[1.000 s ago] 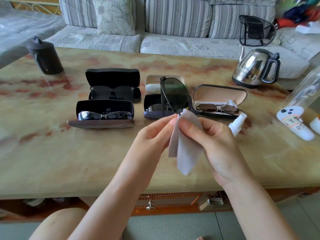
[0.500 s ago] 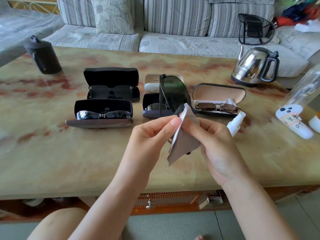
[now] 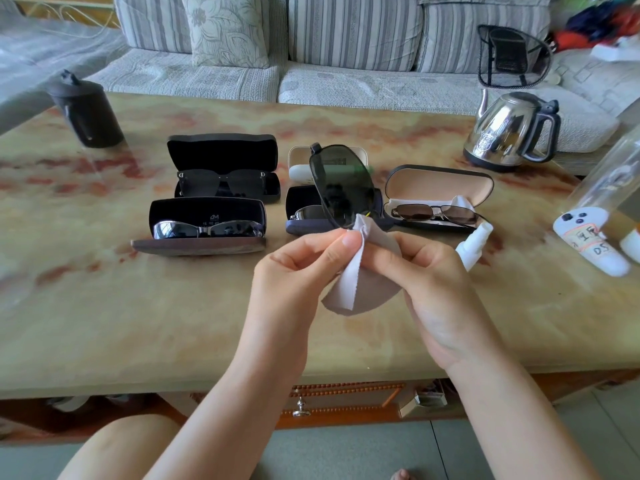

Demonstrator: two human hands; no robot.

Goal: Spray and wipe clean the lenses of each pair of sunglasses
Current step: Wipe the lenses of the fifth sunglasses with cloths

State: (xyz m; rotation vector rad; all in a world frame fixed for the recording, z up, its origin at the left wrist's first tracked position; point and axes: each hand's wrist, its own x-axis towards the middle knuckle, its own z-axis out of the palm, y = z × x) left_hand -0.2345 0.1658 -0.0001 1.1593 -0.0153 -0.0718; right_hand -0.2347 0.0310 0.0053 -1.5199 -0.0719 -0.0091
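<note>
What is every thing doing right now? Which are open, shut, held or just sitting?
left hand, pinches the cloth.
right hand, pinches the cloth.
held sunglasses, upright in the air, lower lens wrapped in cloth.
back black case, open, dark sunglasses inside.
front black case, open, mirrored sunglasses inside.
beige-lined case, open, brown sunglasses inside.
spray bottle, on the table, untouched.
kettle, upright, lid shut.
dark tumbler, upright, lid on.

Single head-worn wide-angle view.
Looks forward and down from close above the table point(image 3: 104, 323), toward the sofa point(image 3: 346, 84) behind.
</note>
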